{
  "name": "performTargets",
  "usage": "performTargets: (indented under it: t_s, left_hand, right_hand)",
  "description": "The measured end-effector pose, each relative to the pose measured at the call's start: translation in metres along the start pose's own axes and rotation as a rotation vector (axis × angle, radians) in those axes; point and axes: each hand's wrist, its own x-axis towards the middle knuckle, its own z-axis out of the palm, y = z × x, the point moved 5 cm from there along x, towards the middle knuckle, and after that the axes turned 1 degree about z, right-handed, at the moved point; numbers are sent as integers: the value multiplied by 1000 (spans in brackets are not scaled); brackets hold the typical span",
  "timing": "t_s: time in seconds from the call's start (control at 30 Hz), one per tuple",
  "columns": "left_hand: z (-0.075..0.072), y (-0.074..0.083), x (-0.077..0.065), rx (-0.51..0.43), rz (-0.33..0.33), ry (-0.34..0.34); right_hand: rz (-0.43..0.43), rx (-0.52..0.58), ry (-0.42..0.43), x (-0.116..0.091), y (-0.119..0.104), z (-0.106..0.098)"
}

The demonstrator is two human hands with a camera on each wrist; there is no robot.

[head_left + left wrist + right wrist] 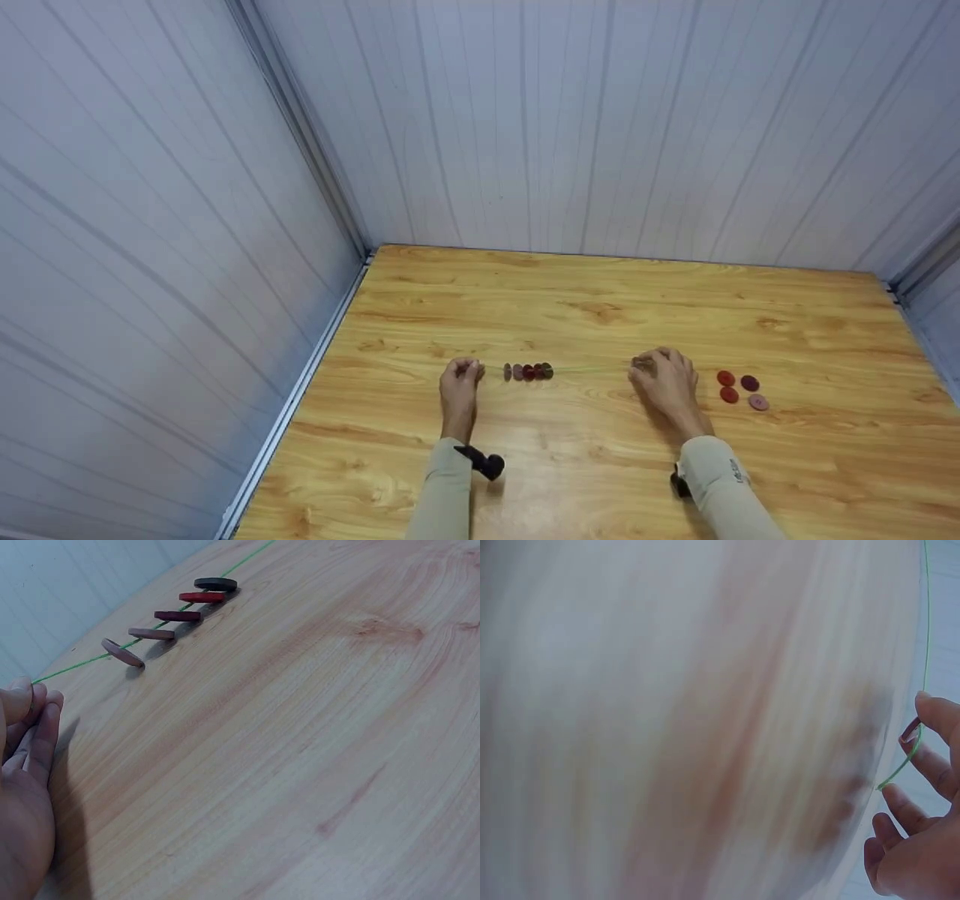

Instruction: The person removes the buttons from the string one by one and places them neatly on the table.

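A green string [75, 666] stretches between the two hands, low over the wooden table. My left hand [458, 391] pinches its left end between thumb and fingers. Threaded along it are several buttons, standing on edge: two pinkish ones nearest the left hand, then a dark maroon button [178, 616], a red button [201, 597] and a dark grey button [215, 584]. My right hand [670, 384] pinches a small brownish button [910, 729] between thumb and index finger. The string passes at this button, and its tail runs down toward another fingertip.
Right of the right hand lie loose buttons: a red button [726, 378], another red button [729, 394], a dark maroon button [750, 383] and a pink button [759, 402]. Pale panel walls [495, 135] border the table [600, 465] at the back and left.
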Motion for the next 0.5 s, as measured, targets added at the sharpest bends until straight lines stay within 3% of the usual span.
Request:
performTargets:
  t_s: [0.5]
  left_hand:
    - [-1, -2, 2, -2, 11, 11]
  right_hand:
    - [-4, 24, 20, -2, 9, -8]
